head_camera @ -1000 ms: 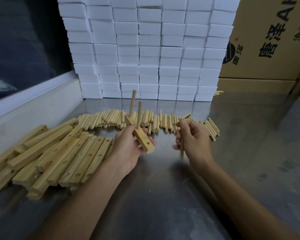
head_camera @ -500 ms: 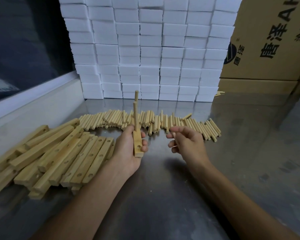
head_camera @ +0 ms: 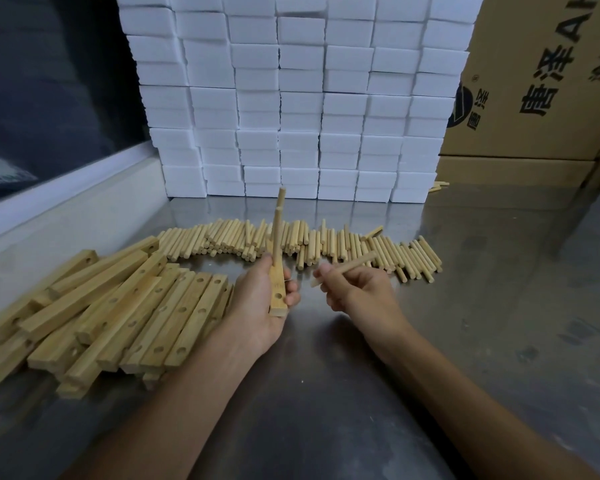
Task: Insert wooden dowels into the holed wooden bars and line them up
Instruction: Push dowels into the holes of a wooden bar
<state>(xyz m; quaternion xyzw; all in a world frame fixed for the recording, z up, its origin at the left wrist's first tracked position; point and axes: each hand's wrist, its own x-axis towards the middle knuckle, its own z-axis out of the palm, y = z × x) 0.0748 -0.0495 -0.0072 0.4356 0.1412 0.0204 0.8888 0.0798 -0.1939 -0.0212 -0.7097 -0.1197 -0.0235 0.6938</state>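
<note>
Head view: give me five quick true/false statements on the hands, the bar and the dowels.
1. The left hand grips a holed bar. True.
2. The right hand is empty. False: it pinches a loose dowel.
3. Two dowels stand up out of the held bar. True.
4. The spare bars lie to the right of the hands. False: they are piled on the left side of the metal table.
5. The loose dowels lie in a row in front of the stacked white blocks. True.
</note>
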